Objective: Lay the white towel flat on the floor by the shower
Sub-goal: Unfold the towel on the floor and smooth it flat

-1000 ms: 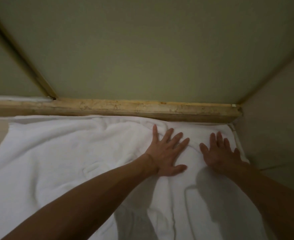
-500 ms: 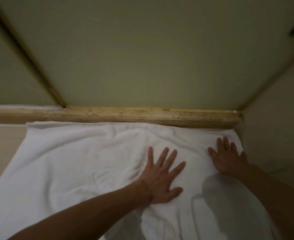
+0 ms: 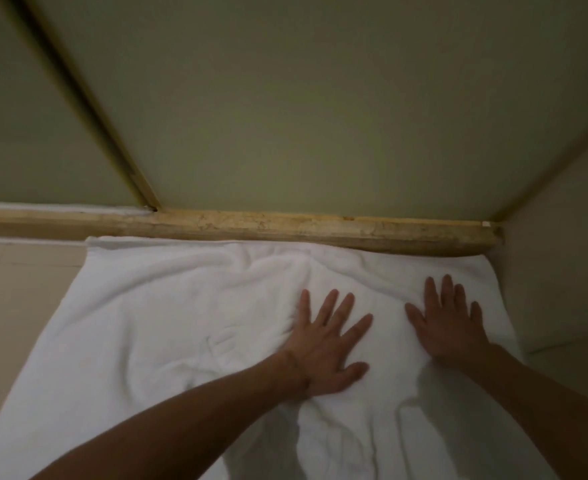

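Observation:
The white towel (image 3: 154,327) lies spread on the floor, its far edge against the marble shower threshold (image 3: 285,226). Wrinkles run through its middle and near part. My left hand (image 3: 327,344) presses flat on the towel right of centre, fingers spread. My right hand (image 3: 448,323) lies flat on the towel near its right edge, fingers apart. Neither hand grips the cloth.
Frosted shower glass (image 3: 285,116) with a brass frame strip (image 3: 88,109) rises behind the threshold. A wall (image 3: 562,265) stands close on the right. Beige floor tile (image 3: 18,292) shows left of the towel.
Both hands slid back toward me over the towel, the left hand furthest. The view shifted so the towel's left edge and more floor now show.

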A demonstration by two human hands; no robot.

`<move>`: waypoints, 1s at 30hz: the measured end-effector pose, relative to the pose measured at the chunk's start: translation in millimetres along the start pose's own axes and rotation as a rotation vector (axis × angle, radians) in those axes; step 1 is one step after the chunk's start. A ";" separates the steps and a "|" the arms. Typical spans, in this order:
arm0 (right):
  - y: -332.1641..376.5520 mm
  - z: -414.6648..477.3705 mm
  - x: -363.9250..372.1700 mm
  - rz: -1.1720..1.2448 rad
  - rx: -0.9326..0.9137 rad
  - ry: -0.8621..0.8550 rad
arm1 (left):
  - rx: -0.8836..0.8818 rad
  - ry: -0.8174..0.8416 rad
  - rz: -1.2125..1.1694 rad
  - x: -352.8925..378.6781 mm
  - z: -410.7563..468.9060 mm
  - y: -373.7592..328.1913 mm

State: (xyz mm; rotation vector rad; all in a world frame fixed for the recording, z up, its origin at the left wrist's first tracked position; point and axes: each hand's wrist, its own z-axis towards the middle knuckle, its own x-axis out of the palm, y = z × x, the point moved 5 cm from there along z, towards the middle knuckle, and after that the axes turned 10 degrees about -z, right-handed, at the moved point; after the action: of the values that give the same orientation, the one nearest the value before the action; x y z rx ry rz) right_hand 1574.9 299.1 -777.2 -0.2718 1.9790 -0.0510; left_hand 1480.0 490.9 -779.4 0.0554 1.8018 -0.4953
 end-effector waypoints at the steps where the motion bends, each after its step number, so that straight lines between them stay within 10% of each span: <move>1: -0.9 1.6 -0.4 -0.012 0.001 0.010 | 0.015 0.007 -0.016 -1.5 -1.9 0.5; 30: 124.8 -94.4 -27.0 -0.218 -0.521 -0.020 | -0.259 -0.034 -0.024 -23.2 -142.1 62.2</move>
State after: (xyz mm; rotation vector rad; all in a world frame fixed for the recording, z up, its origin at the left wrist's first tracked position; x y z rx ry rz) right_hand 1478.9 418.0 -733.9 -0.8203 1.9081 0.3303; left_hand 1375.4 603.3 -747.7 -0.1526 1.8215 -0.2752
